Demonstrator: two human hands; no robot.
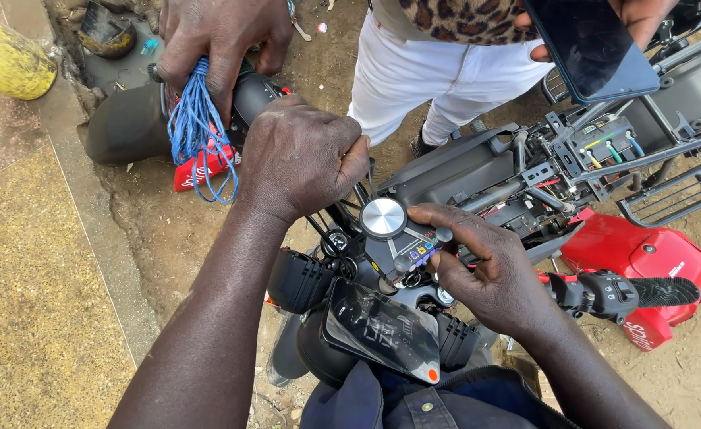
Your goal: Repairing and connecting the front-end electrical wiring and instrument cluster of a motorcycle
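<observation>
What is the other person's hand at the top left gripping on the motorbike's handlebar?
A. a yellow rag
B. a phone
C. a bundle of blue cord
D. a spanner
C: the co-worker's hand closes round a bundle of blue cord hanging over the handlebar grip.

The round metal cap (pixel 383 218) sits on the motorcycle's handlebar centre. The left hand (pixel 303 155) lies just left of the cap, the right hand (pixel 489 266) just right. The display panel (pixel 382 330) lies nearer the camera; a bundle of cord (pixel 195 127) hangs farther left.
</observation>
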